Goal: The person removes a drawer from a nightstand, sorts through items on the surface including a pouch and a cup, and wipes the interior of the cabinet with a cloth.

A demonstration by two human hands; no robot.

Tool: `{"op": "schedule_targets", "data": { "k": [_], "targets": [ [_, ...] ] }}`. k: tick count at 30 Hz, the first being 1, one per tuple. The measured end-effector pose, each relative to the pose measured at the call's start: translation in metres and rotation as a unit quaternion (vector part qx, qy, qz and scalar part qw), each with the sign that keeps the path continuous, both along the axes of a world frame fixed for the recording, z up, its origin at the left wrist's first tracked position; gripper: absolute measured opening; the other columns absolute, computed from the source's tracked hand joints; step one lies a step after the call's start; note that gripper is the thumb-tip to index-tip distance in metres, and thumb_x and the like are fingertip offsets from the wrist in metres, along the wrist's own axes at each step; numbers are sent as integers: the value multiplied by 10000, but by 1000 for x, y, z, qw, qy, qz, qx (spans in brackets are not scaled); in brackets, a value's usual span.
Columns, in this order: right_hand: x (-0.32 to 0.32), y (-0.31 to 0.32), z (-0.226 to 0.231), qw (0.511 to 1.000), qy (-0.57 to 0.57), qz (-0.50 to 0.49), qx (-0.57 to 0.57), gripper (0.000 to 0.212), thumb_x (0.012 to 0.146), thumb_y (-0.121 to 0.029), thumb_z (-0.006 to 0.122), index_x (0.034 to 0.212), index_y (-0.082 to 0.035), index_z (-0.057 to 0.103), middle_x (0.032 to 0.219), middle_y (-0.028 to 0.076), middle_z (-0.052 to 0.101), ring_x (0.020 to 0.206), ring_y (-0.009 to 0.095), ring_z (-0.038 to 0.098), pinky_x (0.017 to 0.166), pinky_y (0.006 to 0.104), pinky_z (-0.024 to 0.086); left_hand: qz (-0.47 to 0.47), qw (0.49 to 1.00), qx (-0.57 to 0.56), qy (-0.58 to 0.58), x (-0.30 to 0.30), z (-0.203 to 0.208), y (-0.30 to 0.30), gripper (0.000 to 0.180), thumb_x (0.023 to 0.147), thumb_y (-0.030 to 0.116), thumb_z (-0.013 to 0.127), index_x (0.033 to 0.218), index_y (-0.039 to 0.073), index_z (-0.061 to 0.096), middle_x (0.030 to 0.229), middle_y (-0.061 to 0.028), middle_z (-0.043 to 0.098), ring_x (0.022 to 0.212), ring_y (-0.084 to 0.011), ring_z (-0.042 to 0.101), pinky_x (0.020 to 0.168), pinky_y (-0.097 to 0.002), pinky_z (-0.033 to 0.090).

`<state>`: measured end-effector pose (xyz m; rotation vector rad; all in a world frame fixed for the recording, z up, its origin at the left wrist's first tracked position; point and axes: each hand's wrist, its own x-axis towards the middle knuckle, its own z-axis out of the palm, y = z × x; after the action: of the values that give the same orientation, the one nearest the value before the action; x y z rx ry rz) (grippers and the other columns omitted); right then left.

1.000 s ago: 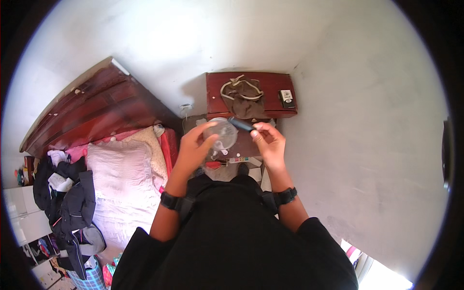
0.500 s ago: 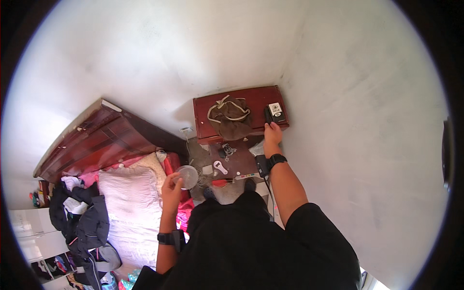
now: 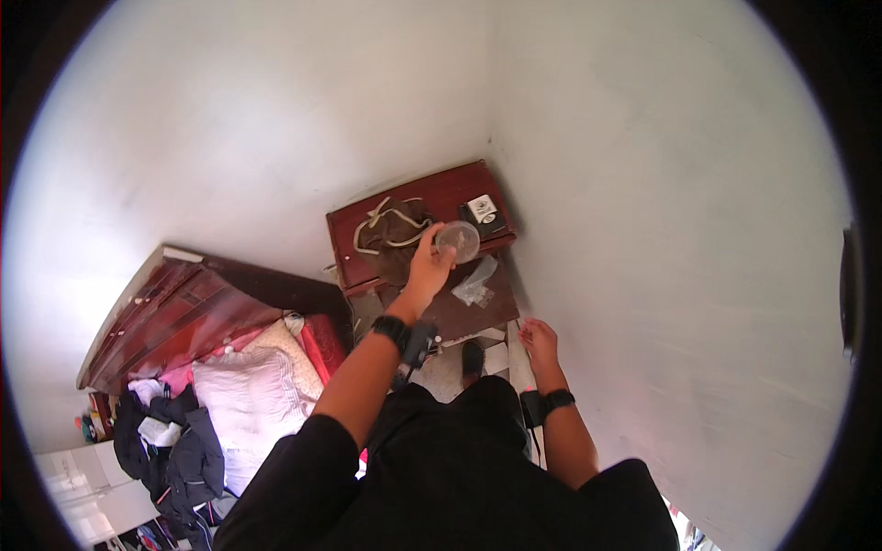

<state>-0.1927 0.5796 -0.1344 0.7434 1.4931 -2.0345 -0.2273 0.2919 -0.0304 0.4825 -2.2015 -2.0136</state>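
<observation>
You are standing in a corner where two pale walls are meeting, and your dark clothing is filling the lower middle of the view, hiding the floor under you. To your left a bed (image 3: 248, 404) with a dark red wooden headboard (image 3: 175, 312) is lying along the wall; its pale pillow is showing, while a heap of dark clothes (image 3: 179, 450) is covering its near end and the fisheye rim is cutting off the rest.

Ahead of you a small dark red nightstand, your bench (image 3: 450, 188), is sitting in the corner. A brown bag with pale straps (image 3: 390, 239) is resting on its top, and a small dark-and-white boxy thing (image 3: 482, 213) is sitting near its right end; what it is is too small to make out. A lower surface beneath is carrying a crumpled clear plastic wrapper (image 3: 476, 283).

Your left hand (image 3: 430, 262) is reaching over the bench, fingers curling around the edge of a small clear round container (image 3: 457, 241), holding it just above the front edge. Your right hand (image 3: 539, 342) is hanging low beside the wall, fingers loosely half-curled with nothing visible in them. Both wrists are wearing dark bands.
</observation>
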Motion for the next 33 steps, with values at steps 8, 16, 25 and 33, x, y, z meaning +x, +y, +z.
{"op": "schedule_targets", "data": {
  "k": [8,16,25,33],
  "targets": [
    [54,93,21,997,17,32,69,205,880,-126,585,1065,-50,632,891,56,655,819,144,622,740,272,508,183,983,-10,-32,-88,-44,-6,576,879,120,673,1356,-10,378,1048,-144,642,804,-193,660,677,-370,544],
    [32,31,5,979,72,187,32,223,916,-190,582,1094,-62,621,951,44,662,884,140,620,781,281,499,126,972,176,93,-42,19,-6,517,894,22,619,1360,-2,399,1068,-127,617,887,-171,620,787,-303,541],
    [-45,-151,110,966,145,156,-146,350,968,-276,559,1187,-5,583,940,68,649,768,113,610,641,243,494,67,990,123,33,36,29,-45,577,874,27,642,1396,27,397,969,-112,618,856,-167,643,777,-294,539],
    [-44,-193,102,943,208,248,-72,169,928,-190,603,931,-22,629,717,37,617,550,92,548,482,224,422,124,977,170,38,112,16,-65,552,885,34,632,1386,17,403,975,-117,628,909,-199,653,813,-313,543]
  ]
}}
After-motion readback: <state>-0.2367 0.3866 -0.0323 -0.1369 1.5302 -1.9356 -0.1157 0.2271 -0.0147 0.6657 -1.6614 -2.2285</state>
